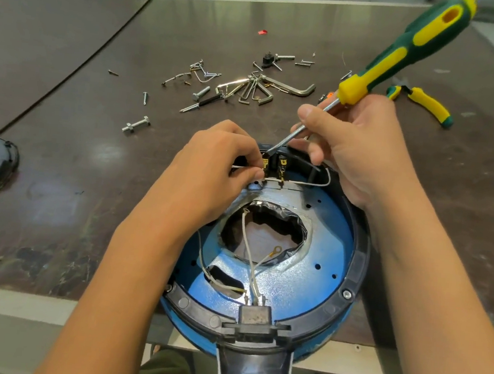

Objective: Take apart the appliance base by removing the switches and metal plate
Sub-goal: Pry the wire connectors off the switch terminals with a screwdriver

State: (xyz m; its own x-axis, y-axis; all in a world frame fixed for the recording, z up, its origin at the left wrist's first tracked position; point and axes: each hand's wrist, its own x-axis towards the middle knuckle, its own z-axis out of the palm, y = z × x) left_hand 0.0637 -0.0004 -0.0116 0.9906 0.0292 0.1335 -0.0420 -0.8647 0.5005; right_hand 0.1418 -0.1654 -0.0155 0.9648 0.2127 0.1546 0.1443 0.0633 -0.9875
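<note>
Two switches (281,166) in the appliance base (360,252), one screwdriver (403,51) poking at them

Base lies open-side up at the near edge of the surface (57,198), both switches side by side at its far rim. Left hand (223,166) pinches a white wire (238,166) by the left switch, right hand (355,146) grips the screwdriver shaft, tip on that switch. One pair of pliers (425,104) and a bunch of hex keys (258,90) lie beyond the base.

Single head-worn view, wide-angle, pitched forward and down. Sits close over appliance base (321,284) at near edge of table (62,145); far edge reaches frame top.
</note>
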